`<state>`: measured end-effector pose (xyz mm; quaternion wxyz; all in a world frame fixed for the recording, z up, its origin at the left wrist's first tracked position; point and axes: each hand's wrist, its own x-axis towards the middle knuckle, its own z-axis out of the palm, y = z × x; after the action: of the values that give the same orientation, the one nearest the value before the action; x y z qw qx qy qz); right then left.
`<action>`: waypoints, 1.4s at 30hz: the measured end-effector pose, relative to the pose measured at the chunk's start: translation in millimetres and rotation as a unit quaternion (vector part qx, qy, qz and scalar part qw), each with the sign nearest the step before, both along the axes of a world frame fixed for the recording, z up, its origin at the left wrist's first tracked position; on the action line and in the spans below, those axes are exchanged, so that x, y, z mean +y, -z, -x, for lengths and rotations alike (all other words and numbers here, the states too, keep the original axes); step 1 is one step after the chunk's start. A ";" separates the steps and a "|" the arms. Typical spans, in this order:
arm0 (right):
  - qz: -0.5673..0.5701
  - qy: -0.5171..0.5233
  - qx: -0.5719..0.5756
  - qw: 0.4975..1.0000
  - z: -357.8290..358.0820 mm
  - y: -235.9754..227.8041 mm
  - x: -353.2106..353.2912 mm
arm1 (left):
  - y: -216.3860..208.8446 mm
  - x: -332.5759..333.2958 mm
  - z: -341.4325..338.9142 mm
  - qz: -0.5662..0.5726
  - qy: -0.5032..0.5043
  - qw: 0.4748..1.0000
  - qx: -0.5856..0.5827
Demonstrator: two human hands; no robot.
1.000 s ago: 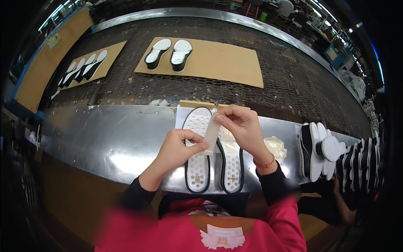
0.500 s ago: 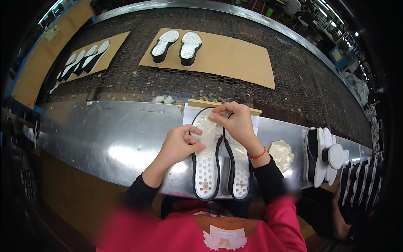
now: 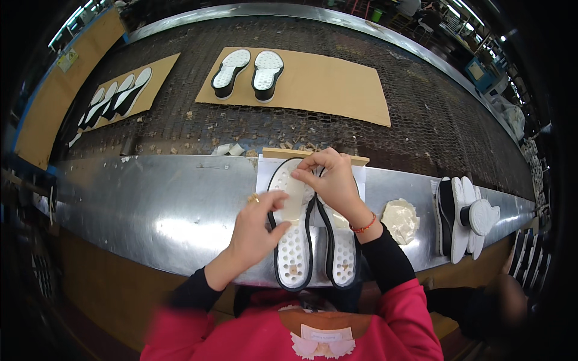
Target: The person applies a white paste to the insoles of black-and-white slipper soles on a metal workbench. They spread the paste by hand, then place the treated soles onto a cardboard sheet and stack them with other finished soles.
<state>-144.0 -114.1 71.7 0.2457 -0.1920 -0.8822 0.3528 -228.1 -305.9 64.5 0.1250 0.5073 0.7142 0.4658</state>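
Two shoe soles lie side by side in front of me, the left sole (image 3: 293, 259) and the right sole (image 3: 344, 259), white with round holes and black rims. Over the upper part of the left sole stretches a pale translucent strip (image 3: 294, 207). My right hand (image 3: 334, 180) pinches the strip's far end between thumb and fingertips. Beside the strip's left edge is my left hand (image 3: 254, 231), its thumb and fingers apart and slightly blurred, holding nothing visible. A similar pale piece shows on the right sole, partly behind my right hand.
A pile of pale film pieces (image 3: 400, 221) lies right of the soles, then a group of soles (image 3: 463, 219). Beyond the metal bench (image 3: 186, 210), a mesh conveyor carries cardboard sheets (image 3: 337, 90) with soles. A wooden bar (image 3: 280, 153) borders the work spot. Another person's arm (image 3: 512, 301) reaches in at lower right.
My left hand has let go of the strip and spread its fingers. My right hand keeps its pinch on the far end. At right, the other person's arm and the striped soles have shifted.
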 end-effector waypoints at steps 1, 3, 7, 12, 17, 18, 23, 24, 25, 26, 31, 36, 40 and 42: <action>-0.021 0.003 -0.001 1.000 -0.4 1.5 0.3 | -0.8 -4.7 -3.2 0.021 0.037 0.999 -0.009; -0.067 0.026 0.020 0.997 1.1 2.8 -3.4 | -5.7 -15.6 -8.8 0.066 0.108 0.992 -0.029; -0.130 0.023 0.063 0.989 5.1 14.4 0.9 | -14.5 -28.5 -9.3 0.118 0.173 0.977 0.048; -0.119 0.010 0.043 0.992 6.4 34.8 6.7 | -11.6 -36.7 -10.0 0.134 0.190 0.968 0.093; -0.141 0.009 0.042 0.989 7.0 39.6 4.8 | -9.1 -40.8 -13.0 0.133 0.175 0.973 0.068; -0.141 0.017 0.049 0.989 7.9 37.9 3.6 | -7.6 -41.7 -14.0 0.128 0.169 0.975 0.071; -0.141 0.066 0.031 0.987 10.3 38.8 2.6 | -2.0 -39.5 -8.9 0.121 0.160 0.978 0.063; -0.141 0.076 0.018 0.987 13.6 37.9 1.2 | -5.0 -38.0 -5.2 0.125 0.162 0.976 0.071; -0.142 0.087 0.005 0.986 16.4 36.2 0.1 | -7.6 -35.6 -1.4 0.129 0.165 0.975 0.079; -0.112 0.106 -0.014 0.988 18.9 33.7 0.1 | -8.6 -31.4 2.8 0.131 0.169 0.974 0.078; -0.144 0.078 0.089 0.982 -1.9 12.4 -14.2 | -4.3 -14.6 45.9 0.113 0.210 0.971 0.004; -0.093 -0.176 -0.054 0.979 -85.4 -30.2 -91.5 | 11.2 18.7 87.6 0.073 0.161 0.943 0.284; -0.182 -0.207 -0.154 0.949 -102.2 -21.7 -132.0 | 18.6 37.1 100.6 0.151 0.235 0.899 0.337; -0.223 -0.198 -0.182 0.937 -101.8 -17.0 -135.1 | 20.7 33.3 100.4 0.168 0.242 0.890 0.348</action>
<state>-42.2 -249.2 88.7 0.0428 -0.0150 -0.9880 0.1476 -328.5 -272.5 43.8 0.0606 0.7653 0.6347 0.0882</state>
